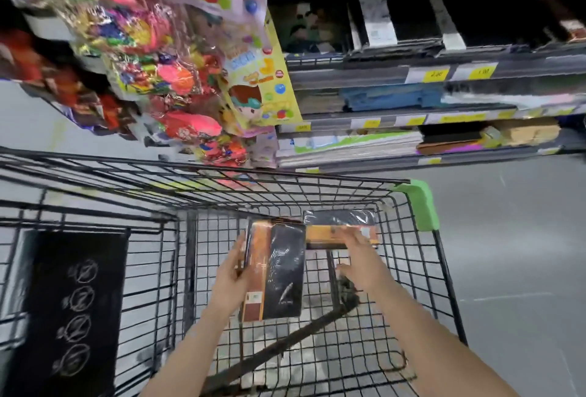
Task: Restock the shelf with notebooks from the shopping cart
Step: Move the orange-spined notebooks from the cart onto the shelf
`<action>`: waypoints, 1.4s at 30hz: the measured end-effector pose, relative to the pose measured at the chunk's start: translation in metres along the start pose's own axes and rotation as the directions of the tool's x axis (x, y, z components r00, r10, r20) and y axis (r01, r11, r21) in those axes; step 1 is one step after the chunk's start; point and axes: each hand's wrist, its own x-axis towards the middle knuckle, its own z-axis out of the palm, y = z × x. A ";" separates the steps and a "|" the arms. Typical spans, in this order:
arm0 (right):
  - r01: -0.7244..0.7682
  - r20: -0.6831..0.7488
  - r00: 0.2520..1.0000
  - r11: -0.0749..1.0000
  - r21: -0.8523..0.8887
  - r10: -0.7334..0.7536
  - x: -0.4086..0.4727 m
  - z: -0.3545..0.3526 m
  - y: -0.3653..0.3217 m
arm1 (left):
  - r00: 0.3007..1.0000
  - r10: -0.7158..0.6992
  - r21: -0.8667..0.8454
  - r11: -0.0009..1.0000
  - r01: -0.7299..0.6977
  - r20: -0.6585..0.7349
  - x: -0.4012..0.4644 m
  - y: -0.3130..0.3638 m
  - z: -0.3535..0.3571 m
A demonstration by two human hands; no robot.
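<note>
A black wire shopping cart [421,276] fills the lower half of the view. Over its basket, my left hand [233,273] grips the left edge of a black-and-orange notebook [279,273], held above the cart floor. A second notebook [341,227], black with an orange band, lies at the cart's far end. My right hand [358,257] reaches over it with fingers spread; its fingertips are at the notebook's near edge, holding nothing. The shelf unit [412,76] at the upper right holds flat stacks of notebooks and pads on several levels.
Bags of colourful toys and sticker packs [165,57] hang at the upper left beside the shelf. A green corner guard [420,203] caps the cart's far right corner. The cart's black child-seat flap [76,311] is at the lower left. Grey floor [513,254] lies to the right.
</note>
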 end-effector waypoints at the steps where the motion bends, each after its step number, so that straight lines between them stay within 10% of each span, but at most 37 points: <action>1: 0.007 -0.015 1.000 0.992 -0.130 -0.009 0.013 -0.002 0.008 | 1.000 -0.014 0.009 1.000 0.014 -0.014 0.004 -0.009 -0.003; 8: 0.086 0.084 0.996 0.757 -0.648 -0.040 0.062 0.002 0.048 | 0.998 -0.055 0.025 0.998 0.057 -0.043 0.020 -0.052 -0.004; 25: -0.008 -0.067 0.997 0.826 -0.564 -0.037 -0.015 0.015 0.019 | 0.996 -0.039 0.016 0.999 0.041 -0.082 -0.021 -0.033 -0.023; 42: -0.257 -0.457 0.883 0.926 -0.275 0.108 -0.254 -0.120 0.048 | 0.947 0.322 0.144 0.938 -0.317 -0.010 -0.136 0.142 0.004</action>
